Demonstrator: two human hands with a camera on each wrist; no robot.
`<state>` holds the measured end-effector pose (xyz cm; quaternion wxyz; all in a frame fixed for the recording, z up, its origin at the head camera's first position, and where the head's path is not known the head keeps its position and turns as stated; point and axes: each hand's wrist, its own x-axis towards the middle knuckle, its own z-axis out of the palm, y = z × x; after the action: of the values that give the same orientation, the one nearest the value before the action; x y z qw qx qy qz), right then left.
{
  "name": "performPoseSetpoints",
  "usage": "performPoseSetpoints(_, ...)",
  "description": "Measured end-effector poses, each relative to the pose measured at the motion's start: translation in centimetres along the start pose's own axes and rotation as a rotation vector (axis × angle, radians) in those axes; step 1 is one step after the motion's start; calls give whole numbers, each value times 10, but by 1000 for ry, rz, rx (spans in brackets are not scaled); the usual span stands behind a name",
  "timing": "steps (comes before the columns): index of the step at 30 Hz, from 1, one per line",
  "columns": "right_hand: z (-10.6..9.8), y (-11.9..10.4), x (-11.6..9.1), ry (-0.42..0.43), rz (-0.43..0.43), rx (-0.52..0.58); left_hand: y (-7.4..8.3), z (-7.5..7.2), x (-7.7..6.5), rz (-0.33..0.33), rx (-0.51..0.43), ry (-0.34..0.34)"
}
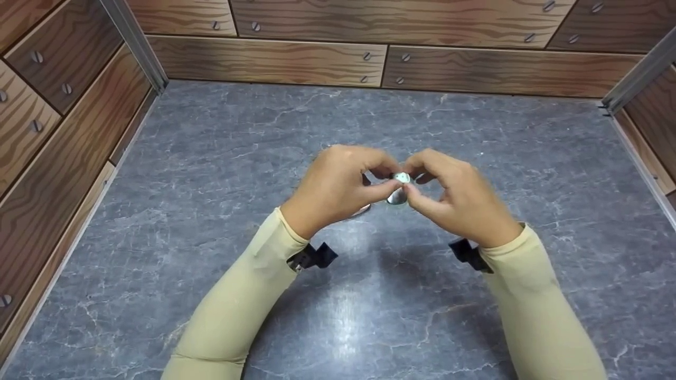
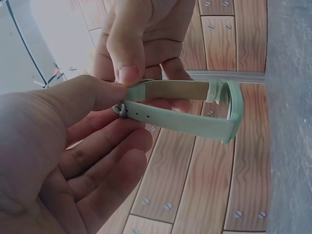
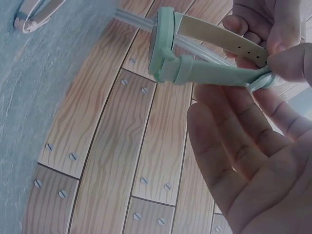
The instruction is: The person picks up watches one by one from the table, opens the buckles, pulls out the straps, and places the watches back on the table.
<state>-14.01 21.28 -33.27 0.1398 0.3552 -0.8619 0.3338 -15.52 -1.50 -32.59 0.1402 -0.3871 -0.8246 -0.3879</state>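
A mint-green wristwatch hangs between both hands, its strap bent into a loop and its case lowest, above the table. At the strap's upper end, my left hand pinches near the metal buckle with thumb and forefinger; its other fingers are loosely bent. My right hand pinches the strap at the same end, thumb against fingers. Holes show in one strap half, close to the buckle. Fingers partly cover the buckle, so whether the strap is fastened cannot be told.
A second, pale pinkish strap lies on the grey marbled table, partly behind my left hand in the head view. Wood-patterned walls enclose the back and sides. Black camera mounts sit on both wrists.
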Motion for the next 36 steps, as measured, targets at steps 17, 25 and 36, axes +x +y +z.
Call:
performPoseSetpoints(17, 2, -2, 0, -51, 58, -9, 6, 5, 1, 19, -70, -10)
performPoseSetpoints(25, 0, -2, 0, 50, -82, 74, 6, -1, -2, 72, 11, -5)
performPoseSetpoints(36, -3, 0, 2, 56, -133, 9, 2, -5, -2, 119, 111, 26)
